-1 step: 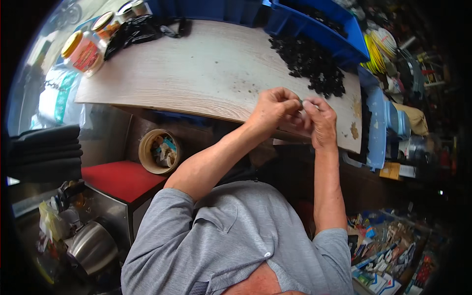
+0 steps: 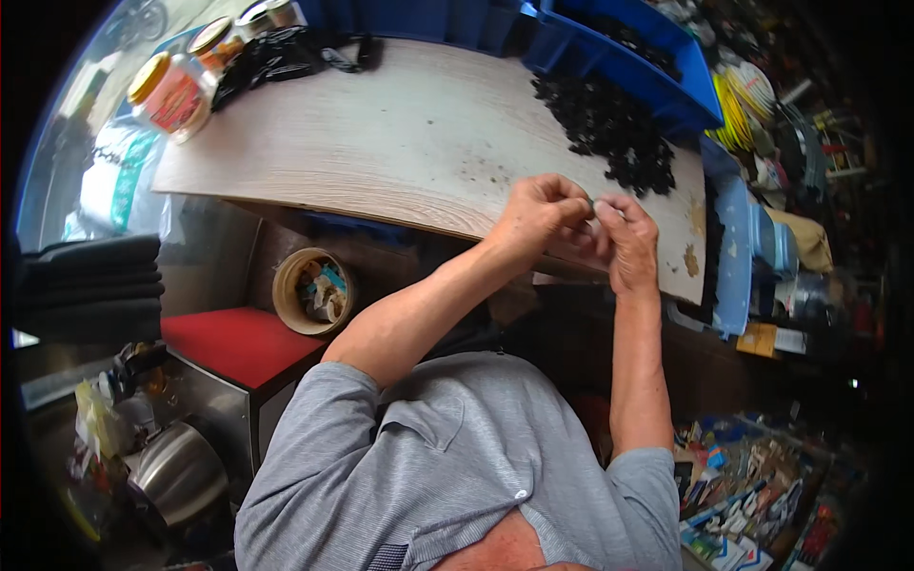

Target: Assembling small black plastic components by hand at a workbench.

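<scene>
Over the front edge of the pale wood-grain table (image 2: pixel 352 143), my left hand (image 2: pixel 538 219) and my right hand (image 2: pixel 631 246) meet fingertip to fingertip. Both are closed in a pinch. Something tiny and dark shows between the fingers, too small to name. Just beyond my hands lies a heap of small black pieces (image 2: pixel 614 133), spread on the tabletop. Behind the heap stands a blue plastic bin (image 2: pixel 700 90) with more black pieces inside.
Jars, one a yellow-lidded jar (image 2: pixel 171 100), and a black plastic bag (image 2: pixel 271 62) occupy the far left. A round bucket (image 2: pixel 286 290) with scraps stands below the table beside a red-topped cabinet (image 2: pixel 228 347). Light-blue crates (image 2: pixel 733 252) flank the right end.
The whole view has shifted slightly, with the table and bins a little farther right. My hands stay pinched together over the same spot.
</scene>
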Demonstrator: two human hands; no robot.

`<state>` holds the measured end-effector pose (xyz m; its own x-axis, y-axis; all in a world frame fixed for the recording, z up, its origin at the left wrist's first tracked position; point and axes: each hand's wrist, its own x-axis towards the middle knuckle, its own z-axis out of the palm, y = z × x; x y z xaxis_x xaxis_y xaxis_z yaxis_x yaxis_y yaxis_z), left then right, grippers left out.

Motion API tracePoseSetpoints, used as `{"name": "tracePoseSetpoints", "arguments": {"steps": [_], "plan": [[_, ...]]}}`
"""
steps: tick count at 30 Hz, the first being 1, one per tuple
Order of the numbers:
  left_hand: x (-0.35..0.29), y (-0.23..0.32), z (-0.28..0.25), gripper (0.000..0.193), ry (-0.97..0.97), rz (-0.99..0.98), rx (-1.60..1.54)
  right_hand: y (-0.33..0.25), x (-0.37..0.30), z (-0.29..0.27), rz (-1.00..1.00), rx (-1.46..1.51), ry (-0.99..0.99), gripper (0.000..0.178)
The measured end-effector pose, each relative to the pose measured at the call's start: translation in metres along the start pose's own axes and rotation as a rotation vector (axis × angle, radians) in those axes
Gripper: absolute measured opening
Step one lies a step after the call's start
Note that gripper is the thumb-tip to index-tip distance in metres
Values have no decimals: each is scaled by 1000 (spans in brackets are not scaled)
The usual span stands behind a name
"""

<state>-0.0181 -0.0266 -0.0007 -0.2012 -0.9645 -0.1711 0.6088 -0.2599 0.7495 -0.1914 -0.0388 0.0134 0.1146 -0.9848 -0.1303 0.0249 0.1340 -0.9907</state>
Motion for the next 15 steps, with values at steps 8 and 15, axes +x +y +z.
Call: {"name": "tracePoseSetpoints", "arguments": {"steps": [8, 15], "plan": [[26, 50, -60, 29, 447, 787, 1121, 4, -3, 1, -34, 106, -49, 20], [85, 169, -193, 24, 914, 587, 2012, 8, 0, 6, -65, 119, -29, 19]]}}
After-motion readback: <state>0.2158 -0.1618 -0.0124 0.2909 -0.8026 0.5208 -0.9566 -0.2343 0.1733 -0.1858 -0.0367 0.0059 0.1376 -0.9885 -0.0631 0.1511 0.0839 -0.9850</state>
